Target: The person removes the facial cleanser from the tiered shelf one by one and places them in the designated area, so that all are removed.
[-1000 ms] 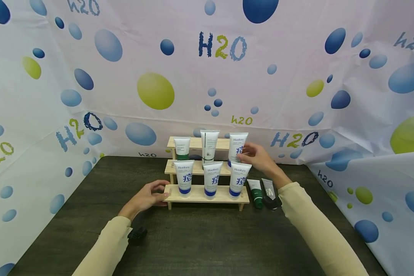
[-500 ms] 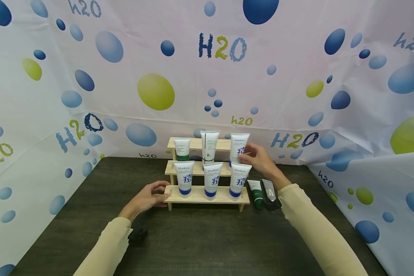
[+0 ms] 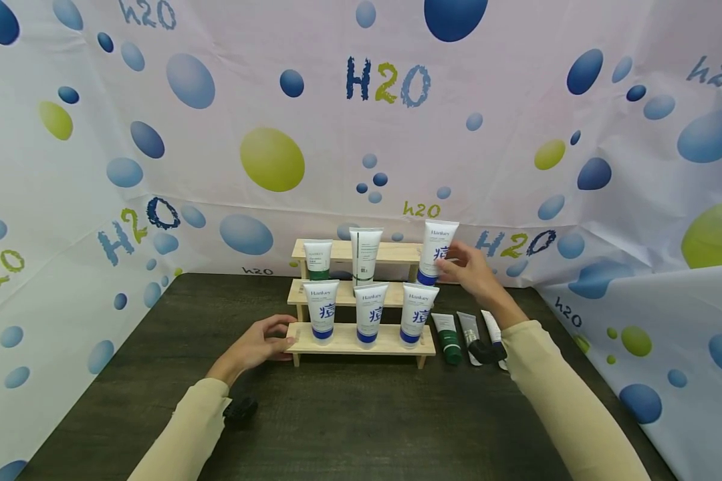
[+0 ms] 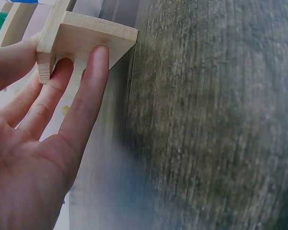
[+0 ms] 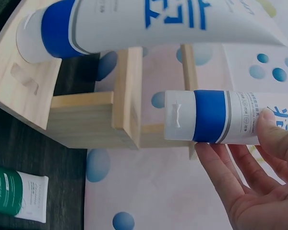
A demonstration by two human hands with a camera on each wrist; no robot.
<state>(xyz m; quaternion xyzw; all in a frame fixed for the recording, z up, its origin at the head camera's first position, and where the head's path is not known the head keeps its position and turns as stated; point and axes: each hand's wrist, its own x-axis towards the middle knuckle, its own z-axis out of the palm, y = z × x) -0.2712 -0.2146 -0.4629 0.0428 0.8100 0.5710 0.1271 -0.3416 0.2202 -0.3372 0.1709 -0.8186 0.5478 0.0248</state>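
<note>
My right hand [image 3: 475,272] grips a white tube with a blue band and blue lettering [image 3: 436,244], thumb in front, fingers behind. Cap down and slightly tilted, the tube is raised above the middle board at the right end of a wooden three-step stand [image 3: 343,342]; the right wrist view shows space under its cap [image 5: 178,115]. My left hand [image 3: 259,344] holds the left end of the lowest board, fingertips against its underside. Three similar blue-and-white tubes, left [image 3: 321,304], centre [image 3: 370,308] and right [image 3: 418,307], stand on that board.
Behind the front row stand a tall white tube [image 3: 366,254] and a shorter white-and-green tube [image 3: 317,257]. Right of the stand, a green-and-white tube [image 3: 447,334], a grey tube [image 3: 469,329] and a white tube [image 3: 491,327] lie on the dark table [image 3: 361,414].
My right hand has lifted the tube and carried it right, away from its earlier place behind the front row. The white tube lying at right has come into view. My left hand stays put.
</note>
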